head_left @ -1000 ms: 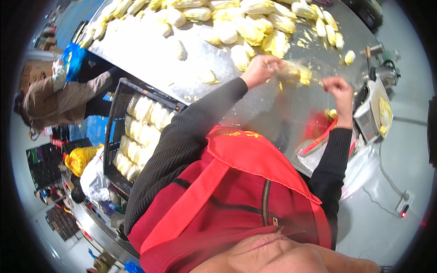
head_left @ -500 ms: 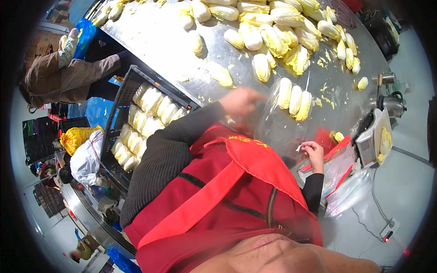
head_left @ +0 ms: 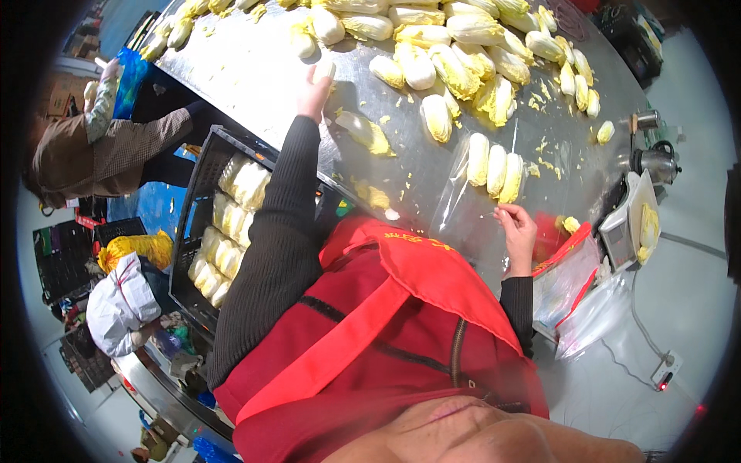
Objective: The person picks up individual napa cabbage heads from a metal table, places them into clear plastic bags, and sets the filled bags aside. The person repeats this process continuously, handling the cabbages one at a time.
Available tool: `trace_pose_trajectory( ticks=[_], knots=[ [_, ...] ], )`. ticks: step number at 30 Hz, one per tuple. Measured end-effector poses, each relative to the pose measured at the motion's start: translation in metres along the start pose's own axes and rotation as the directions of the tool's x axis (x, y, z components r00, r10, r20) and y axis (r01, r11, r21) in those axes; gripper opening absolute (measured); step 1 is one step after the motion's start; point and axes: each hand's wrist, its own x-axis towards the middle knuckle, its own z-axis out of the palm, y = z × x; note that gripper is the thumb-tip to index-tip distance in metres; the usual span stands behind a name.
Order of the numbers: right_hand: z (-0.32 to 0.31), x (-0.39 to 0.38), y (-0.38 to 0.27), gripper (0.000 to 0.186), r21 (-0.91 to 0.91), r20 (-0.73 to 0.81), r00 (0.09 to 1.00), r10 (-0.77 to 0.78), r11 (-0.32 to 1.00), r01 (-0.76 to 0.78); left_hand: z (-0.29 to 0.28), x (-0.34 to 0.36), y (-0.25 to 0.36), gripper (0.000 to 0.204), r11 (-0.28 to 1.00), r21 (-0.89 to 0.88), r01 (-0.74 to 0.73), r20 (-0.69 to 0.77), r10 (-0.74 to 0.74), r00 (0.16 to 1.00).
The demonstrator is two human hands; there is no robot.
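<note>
My left hand [head_left: 313, 94] reaches far across the metal table [head_left: 370, 181], its fingers around the near part of a pale napa cabbage [head_left: 324, 66]; glare washes out part of the grip. Pinched fingers of my right hand [head_left: 515, 230] hold a small, thin white strip [head_left: 487, 215], too small to name surely. Just beyond that hand, three napa cabbages [head_left: 495, 171] lie side by side in a clear plastic bag [head_left: 455, 197]. Another napa cabbage [head_left: 365, 133] rests nearer me, to the right of my left hand.
Many napa cabbages [head_left: 463, 65] heap at the far side. A black crate [head_left: 202, 170] with bagged cabbages stands left. To the right are a scale [head_left: 624, 224], a kettle [head_left: 658, 163] and plastic bags [head_left: 584, 309]. A person [head_left: 100, 147] works at far left.
My left hand has moved from near the bagged cabbages far to the left, onto a loose cabbage. My right hand has shifted slightly toward the bag, still pinching the white strip.
</note>
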Motion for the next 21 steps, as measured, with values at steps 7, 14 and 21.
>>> trace_pose_trajectory(
  ticks=[7, 14, 21],
  knots=[
    [0.093, 0.004, -0.027, 0.045, 0.503, 0.094, 0.995, -0.040, 0.864, -0.012, 0.076, -0.164, 0.056, 0.070, 0.932, -0.345, -0.107, 0.471, 0.271, 0.840],
    [0.026, -0.028, 0.015, 0.043, 0.729, -0.090, 0.983, 0.162, 0.683, -0.045, 0.131, -0.263, 0.075, 0.063, 0.767, -0.090, -0.636, 0.856, 0.386, 0.345],
    [-0.013, -0.095, 0.034, 0.052, 0.656, 0.173, 0.954, 0.246, 0.694, -0.297, 0.155, -0.254, 0.006, 0.036, 0.120, 0.097, -0.988, 0.927, 0.349, 0.133]
  ],
)
